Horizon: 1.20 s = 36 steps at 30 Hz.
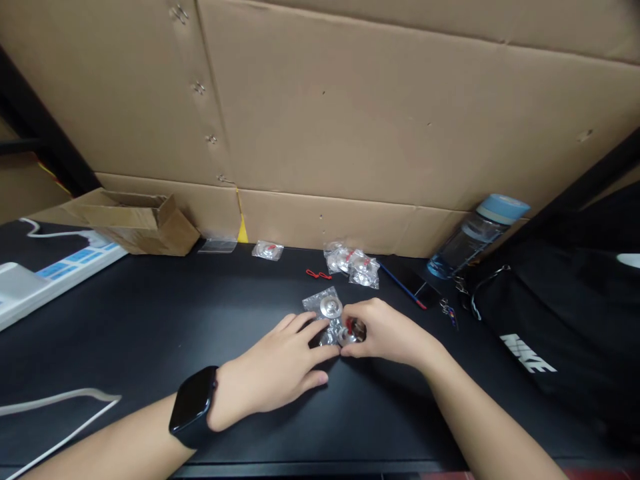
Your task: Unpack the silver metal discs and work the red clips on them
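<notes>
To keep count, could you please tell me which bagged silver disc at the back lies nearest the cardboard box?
The bagged disc just right of the yellow strip; it lies apart, while the other bagged discs are heaped farther right.

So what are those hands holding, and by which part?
The right hand seems to pinch a shiny metal disc by its rim. The left hand lies over part of a clear plastic bag; whether it grips that, I can't tell.
</notes>
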Motion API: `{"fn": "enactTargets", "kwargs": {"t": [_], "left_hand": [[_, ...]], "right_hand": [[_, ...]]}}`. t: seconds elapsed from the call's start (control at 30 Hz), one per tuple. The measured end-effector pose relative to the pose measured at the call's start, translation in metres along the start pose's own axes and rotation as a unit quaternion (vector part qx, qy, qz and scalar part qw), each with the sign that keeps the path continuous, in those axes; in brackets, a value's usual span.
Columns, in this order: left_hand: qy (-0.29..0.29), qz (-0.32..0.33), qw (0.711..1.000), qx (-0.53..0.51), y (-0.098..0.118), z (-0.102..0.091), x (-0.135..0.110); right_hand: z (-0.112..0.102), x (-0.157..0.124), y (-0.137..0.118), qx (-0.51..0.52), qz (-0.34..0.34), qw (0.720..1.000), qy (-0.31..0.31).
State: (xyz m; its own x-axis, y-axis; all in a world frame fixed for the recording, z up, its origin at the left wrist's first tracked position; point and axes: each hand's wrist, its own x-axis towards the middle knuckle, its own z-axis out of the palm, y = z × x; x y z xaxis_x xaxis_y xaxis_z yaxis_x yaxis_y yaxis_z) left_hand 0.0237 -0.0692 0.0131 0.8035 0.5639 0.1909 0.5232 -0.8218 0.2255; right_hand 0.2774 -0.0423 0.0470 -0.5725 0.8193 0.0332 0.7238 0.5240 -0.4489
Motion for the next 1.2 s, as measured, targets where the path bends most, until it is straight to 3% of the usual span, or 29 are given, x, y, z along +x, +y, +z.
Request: {"fn": "enactTargets", "kwargs": {"t": [0.23, 0.6, 0.83, 1.0, 1.1, 1.2], "left_hand": [[-0.001, -0.026, 1.0, 0.01, 0.007, 0.001, 0.0], [0.007, -0.023, 1.0, 0.002, 0.009, 0.005, -0.003], [-0.008, -0.03, 1.0, 0.006, 0.009, 0.005, -0.002], [-0.008, -0.031, 0.999, 0.004, 0.009, 0.004, -0.002], [-0.01, -0.031, 0.999, 0.005, 0.01, 0.004, -0.002], [-0.003, -0.025, 1.0, 0.004, 0.01, 0.005, -0.003]], "right_hand": [[-0.013, -0.003, -0.001, -0.004, -0.003, 0.998, -0.062], [0.005, 0.006, 0.005, 0.025, -0.011, 1.0, -0.006], [0.001, 0.0, 0.011, 0.106, -0.021, 0.991, -0.078], [0.009, 0.004, 0.009, 0.007, -0.016, 1.0, 0.024], [0.02, 0.011, 0.008, -0.079, 0.006, 0.993, 0.091], [0.034, 0.019, 0.01, -0.091, 0.014, 0.985, 0.149]]}}
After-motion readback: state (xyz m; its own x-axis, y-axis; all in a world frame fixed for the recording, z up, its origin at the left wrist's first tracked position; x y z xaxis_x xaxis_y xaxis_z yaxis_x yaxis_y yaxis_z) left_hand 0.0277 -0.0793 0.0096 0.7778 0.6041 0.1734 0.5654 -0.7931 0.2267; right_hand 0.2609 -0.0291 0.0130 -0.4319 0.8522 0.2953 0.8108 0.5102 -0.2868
